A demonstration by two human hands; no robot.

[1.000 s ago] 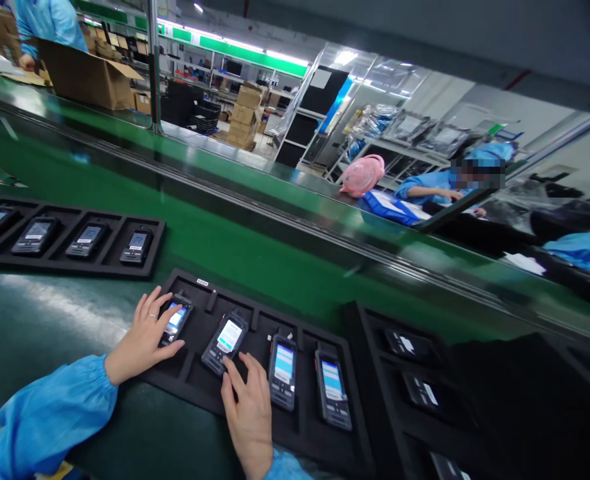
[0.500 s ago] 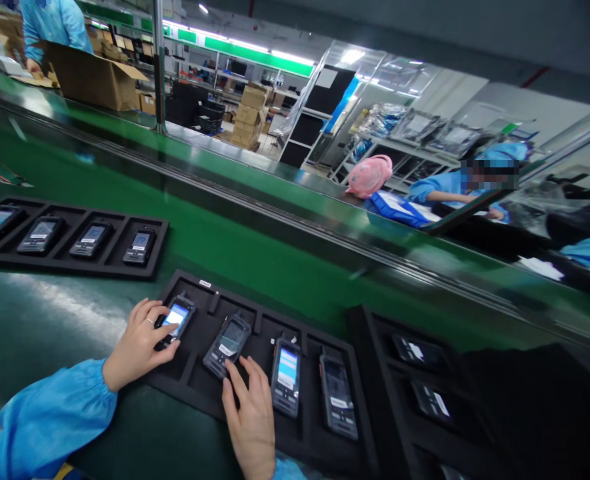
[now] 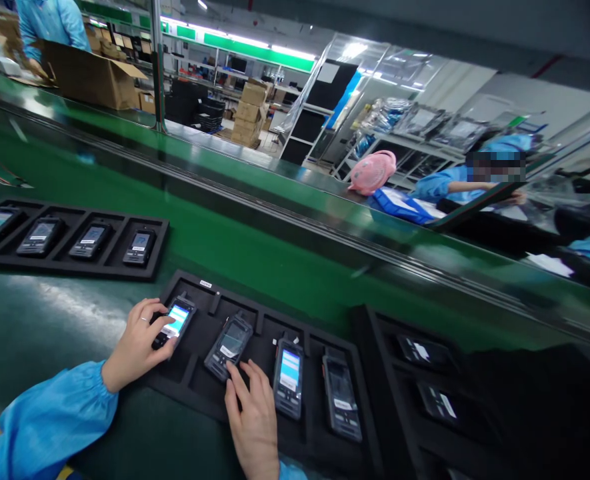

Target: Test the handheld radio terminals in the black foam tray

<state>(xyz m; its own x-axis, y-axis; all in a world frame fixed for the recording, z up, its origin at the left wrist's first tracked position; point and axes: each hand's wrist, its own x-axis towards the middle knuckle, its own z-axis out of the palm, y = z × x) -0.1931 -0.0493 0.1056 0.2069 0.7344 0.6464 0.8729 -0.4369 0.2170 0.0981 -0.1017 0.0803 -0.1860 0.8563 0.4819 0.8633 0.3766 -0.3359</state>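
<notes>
My left hand [image 3: 137, 343] is curled over the leftmost handheld radio [image 3: 179, 319], its thumb at the lower edge and its fingers across the side of the lit screen. That radio lies tilted in a black foam tray [image 3: 191, 383]. My right hand [image 3: 252, 413] has its fingers apart, with fingertips at the lower end of a second handheld radio [image 3: 231, 343], whose screen is dark with a white label. To the right, a third radio [image 3: 289, 373] shows a lit blue and white screen. Beside it sits a dark-screened radio [image 3: 342, 397], also in the tray.
Another foam tray [image 3: 157, 257] with several radios lies at the left. A dark tray [image 3: 389, 387] with more devices stands at the right. Beyond the rail are a cardboard box [image 3: 92, 77], a pink fan [image 3: 373, 172] and co-workers in blue.
My left fingers have shifted slightly on the leftmost radio, the thumb drawing in towards its lower edge. My right hand stays at the second radio, almost unmoved.
</notes>
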